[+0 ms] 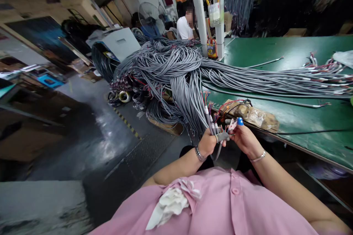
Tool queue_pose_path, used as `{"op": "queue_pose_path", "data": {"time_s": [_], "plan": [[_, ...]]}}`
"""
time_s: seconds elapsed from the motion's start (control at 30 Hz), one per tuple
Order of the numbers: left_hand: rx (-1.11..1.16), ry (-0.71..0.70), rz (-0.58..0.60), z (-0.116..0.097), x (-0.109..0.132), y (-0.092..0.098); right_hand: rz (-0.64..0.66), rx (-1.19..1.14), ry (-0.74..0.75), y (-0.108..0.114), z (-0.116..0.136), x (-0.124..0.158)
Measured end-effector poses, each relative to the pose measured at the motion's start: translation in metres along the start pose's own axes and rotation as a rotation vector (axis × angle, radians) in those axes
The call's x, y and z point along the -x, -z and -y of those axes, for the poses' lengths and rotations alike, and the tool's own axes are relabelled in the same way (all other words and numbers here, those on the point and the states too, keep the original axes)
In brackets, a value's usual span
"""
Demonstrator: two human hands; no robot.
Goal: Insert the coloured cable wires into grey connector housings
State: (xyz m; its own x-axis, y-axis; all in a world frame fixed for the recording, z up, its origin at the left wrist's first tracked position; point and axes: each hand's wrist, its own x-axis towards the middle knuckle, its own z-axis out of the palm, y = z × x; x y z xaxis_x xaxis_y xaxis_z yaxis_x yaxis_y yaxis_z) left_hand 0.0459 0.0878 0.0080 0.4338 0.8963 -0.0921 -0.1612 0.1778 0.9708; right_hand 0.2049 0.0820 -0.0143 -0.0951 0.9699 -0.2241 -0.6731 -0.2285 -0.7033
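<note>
My left hand (209,142) is closed round several grey cables (210,123). Their cut ends point up, with white bands and thin coloured wires (205,99) fanning out. A grey cover sits on its thumb. Just to the right, my right hand (246,141) pinches close to the wire ends, with a blue cap (240,121) on one fingertip. A small pale pinkish piece (233,124) shows at those fingers; whether it is held or worn is unclear. Behind my hands, a large heap of grey cables (165,60) hangs over the table's left end.
Beyond my right hand, a tape-wrapped block (256,115) lies on the edge of the green table (298,117), with a dark cord. More cables (275,80) stretch across the tabletop. White posts (199,11) rise behind. A person in white (184,28) is at the back.
</note>
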Motion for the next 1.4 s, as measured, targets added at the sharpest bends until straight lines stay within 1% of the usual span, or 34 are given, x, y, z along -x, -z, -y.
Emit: {"op": "queue_pose_path", "data": {"time_s": [0.17, 0.3, 0.4, 0.53, 0.6, 0.67, 0.83, 0.93, 1.2, 1.4], "plan": [[-0.028, 0.000, 0.019, 0.001, -0.003, -0.002, -0.065, -0.097, 0.072, -0.001, -0.007, -0.004], [-0.079, 0.003, 0.026, 0.000, -0.003, -0.003, -0.093, -0.116, 0.098, -0.002, -0.009, -0.007], [-0.081, 0.000, 0.018, 0.000, -0.002, -0.003, -0.073, -0.115, 0.063, -0.001, -0.009, -0.005], [-0.060, 0.002, 0.005, 0.000, 0.004, -0.001, 0.006, -0.144, -0.035, 0.003, -0.006, 0.000], [-0.065, -0.002, 0.000, 0.002, 0.007, 0.001, 0.048, -0.155, -0.057, 0.005, -0.004, 0.002], [-0.073, -0.025, -0.021, 0.004, 0.011, 0.002, 0.062, -0.152, -0.058, 0.005, -0.001, 0.003], [-0.122, -0.123, -0.085, 0.006, 0.014, -0.001, 0.013, -0.134, -0.024, 0.005, 0.000, 0.004], [-0.188, -0.149, -0.121, 0.005, 0.013, -0.006, 0.013, -0.134, -0.003, 0.006, -0.003, 0.003], [-0.322, -0.140, -0.172, 0.001, 0.012, -0.013, -0.040, -0.205, 0.011, 0.005, -0.008, -0.002], [-0.366, -0.146, -0.170, -0.003, 0.011, -0.017, -0.026, -0.208, 0.044, 0.001, -0.010, -0.002]]}}
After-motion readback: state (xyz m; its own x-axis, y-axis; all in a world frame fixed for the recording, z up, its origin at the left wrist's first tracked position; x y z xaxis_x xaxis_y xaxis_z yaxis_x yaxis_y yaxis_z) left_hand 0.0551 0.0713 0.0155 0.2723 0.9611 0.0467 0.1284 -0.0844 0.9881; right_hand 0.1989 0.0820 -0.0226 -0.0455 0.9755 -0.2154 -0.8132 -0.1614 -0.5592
